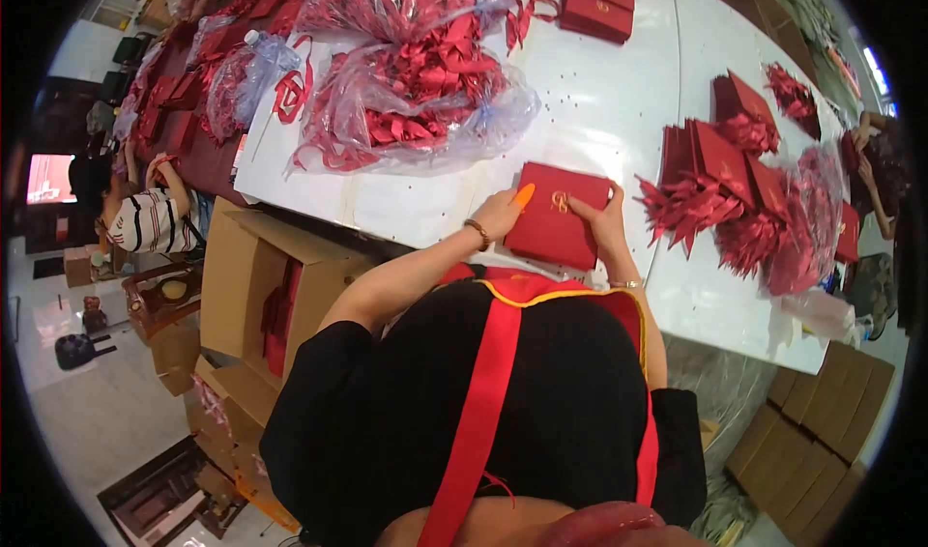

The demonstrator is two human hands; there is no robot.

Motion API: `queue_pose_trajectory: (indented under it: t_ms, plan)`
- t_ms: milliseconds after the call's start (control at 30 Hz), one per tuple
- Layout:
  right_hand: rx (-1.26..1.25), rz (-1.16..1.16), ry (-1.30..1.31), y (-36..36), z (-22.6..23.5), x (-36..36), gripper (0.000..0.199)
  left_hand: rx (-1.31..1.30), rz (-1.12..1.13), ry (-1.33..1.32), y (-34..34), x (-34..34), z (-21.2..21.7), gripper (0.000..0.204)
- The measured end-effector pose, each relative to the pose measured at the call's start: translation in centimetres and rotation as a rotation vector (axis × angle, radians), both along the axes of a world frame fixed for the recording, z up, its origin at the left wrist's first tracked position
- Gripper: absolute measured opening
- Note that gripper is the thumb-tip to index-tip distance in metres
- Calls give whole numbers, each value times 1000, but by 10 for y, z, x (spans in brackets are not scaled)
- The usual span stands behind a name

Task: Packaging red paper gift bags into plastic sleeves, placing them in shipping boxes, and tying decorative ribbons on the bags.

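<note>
Room, far left: pale tiled floor [87, 402] with a seated person in a striped top [145, 220]; beside the bench, open cardboard cartons [253, 276], one holding red items upright. Surface: white bench [619, 93], running away from the viewer, speckled with small bits. On it, upper left to centre: clear plastic bags of red ribbon bows [416, 102], heaped and partly spilling, and a plastic water bottle [266, 49] lying among them. Left hand [501, 214]: bracelet at the wrist, orange-painted nails, fingers spread narrowly and pressed on the left edge of the red box. Red box [559, 216]: flat, roughly square, gold emblem on its lid, lying at the near bench edge directly before the person; lid faces up, its slightly longer axis tilted, running from near left to far right. Right hand [607, 223]: fingers curled against the box's right edge, holding it from that side. Top centre: a closed red box [597, 8] set well apart. Right: stacks of red folded covers [720, 151] standing with loose red bows [696, 209], another clear bag [807, 228] beside them. Far right: another person's arm [870, 175] at the bench edge; flat cardboard [822, 431] below.
</note>
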State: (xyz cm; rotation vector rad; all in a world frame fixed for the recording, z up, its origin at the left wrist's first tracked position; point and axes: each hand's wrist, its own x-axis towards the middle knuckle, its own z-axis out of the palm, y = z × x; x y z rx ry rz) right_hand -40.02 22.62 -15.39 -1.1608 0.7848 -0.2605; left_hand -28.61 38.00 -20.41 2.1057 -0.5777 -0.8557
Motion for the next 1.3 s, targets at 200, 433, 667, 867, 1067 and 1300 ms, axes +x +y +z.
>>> queue_pose_trajectory:
  t_ms: [200,433,667,867,1067,1300]
  plan:
    - [32,-36,-45,2,-14,-15,69,-201,-7,-775,-10,137,74,23]
    - [44,-5,-50,-2,-17,-16,69,202,-90,-1090,-17,236,41,24]
    - [0,19,-44,-5,-19,-13,72,-570,258,-816,24,214,78,23]
    - [17,36,-52,-1,-19,-19,70,-1071,590,-630,98,151,215,27]
    - [-114,62,31,4,-6,-19,66,-771,356,-249,80,127,189,38]
    - [-561,117,221,-4,-14,-11,74,-309,-43,-78,5,63,60,29]
